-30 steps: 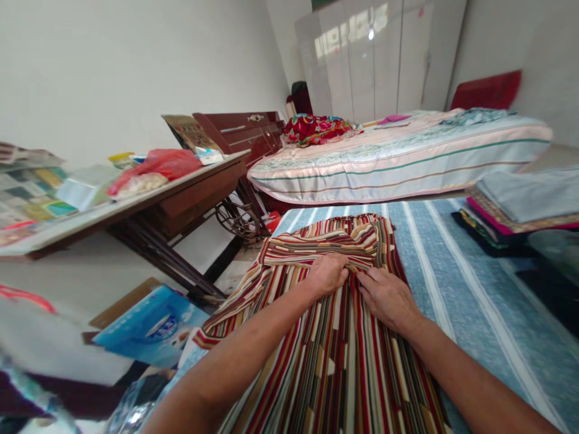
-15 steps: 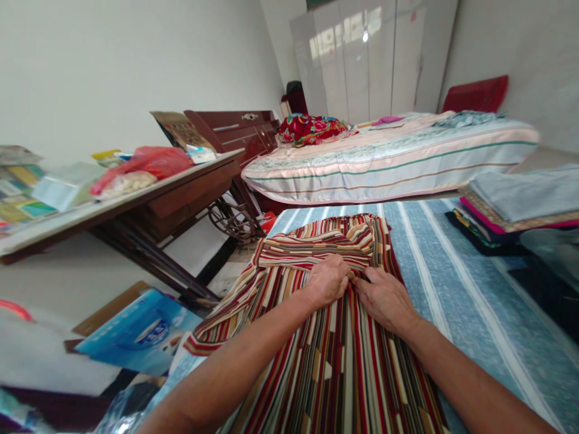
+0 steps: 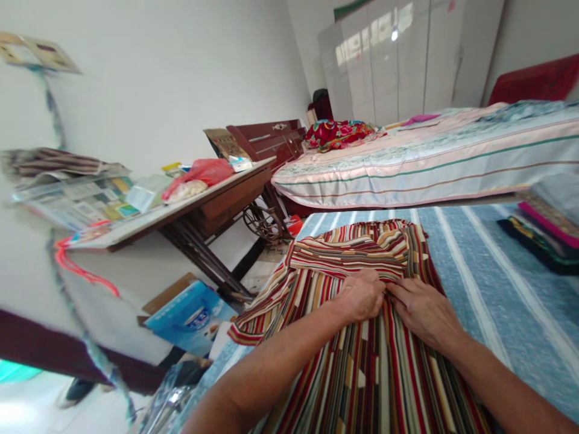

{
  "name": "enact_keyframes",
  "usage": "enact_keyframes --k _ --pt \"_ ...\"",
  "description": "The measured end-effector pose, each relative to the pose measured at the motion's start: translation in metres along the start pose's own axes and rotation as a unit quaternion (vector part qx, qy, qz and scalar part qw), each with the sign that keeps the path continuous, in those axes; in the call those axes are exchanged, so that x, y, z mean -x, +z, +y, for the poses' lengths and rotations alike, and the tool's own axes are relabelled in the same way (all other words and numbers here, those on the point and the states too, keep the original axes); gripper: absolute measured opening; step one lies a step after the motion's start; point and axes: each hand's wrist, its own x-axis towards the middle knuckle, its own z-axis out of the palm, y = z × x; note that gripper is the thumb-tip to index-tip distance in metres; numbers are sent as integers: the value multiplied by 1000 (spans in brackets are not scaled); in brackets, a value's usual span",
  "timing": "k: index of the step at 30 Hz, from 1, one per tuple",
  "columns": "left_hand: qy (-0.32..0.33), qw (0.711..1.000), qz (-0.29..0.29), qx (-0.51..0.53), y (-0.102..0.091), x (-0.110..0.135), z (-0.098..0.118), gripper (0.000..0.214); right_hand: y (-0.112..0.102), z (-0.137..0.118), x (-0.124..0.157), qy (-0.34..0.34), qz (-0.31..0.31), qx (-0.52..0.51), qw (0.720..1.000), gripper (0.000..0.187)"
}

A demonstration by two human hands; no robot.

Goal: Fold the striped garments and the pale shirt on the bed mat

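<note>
A striped garment (image 3: 357, 355) in red, tan, black and cream lies spread on the blue-and-white striped bed cover (image 3: 493, 289). Its upper part is folded over into a band, and one sleeve reaches out to the left. My left hand (image 3: 363, 294) is closed with its fingertips pinching the cloth just below that band. Right beside it, my right hand (image 3: 425, 310) pinches the same spot of the garment between thumb and fingers, its back facing up. The fingertips of both hands nearly meet; the exact bit of cloth between them is partly hidden.
To the right sits a stack of folded clothes (image 3: 547, 226). On the left, a sewing-machine table (image 3: 217, 199) carries a red plastic bag (image 3: 210, 173) and boxes. Below it stands a blue carton (image 3: 190, 316). Across the back is another bed (image 3: 407, 166).
The view has swung left, so the whole scene sits farther right and more of the left wall shows. Both hands stay at the same place on the garment.
</note>
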Motion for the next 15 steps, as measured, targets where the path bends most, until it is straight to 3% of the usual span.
enact_keyframes --k 5,7,9,10,11,12,15 --pt "34 998 43 42 3 3 -6 17 -4 -1 -1 -8 -21 18 1000 26" --pt "6 995 72 70 -3 7 -20 17 -6 -3 -1 -4 -21 24 999 27" --pt "-100 985 107 91 -13 16 -44 16 -6 -4 -1 3 -14 30 999 27" --pt "-192 968 124 101 -19 22 -59 16 -6 -4 -1 6 -11 32 999 27" --pt "-307 933 146 120 -26 29 -76 17 -6 -4 -1 8 -9 32 999 27" --pt "-426 877 166 149 -32 36 -92 17 -5 -4 -1 10 -7 32 999 27" --pt "-538 808 161 179 -41 57 -134 6 -3 -3 -1 12 -2 32 999 28"
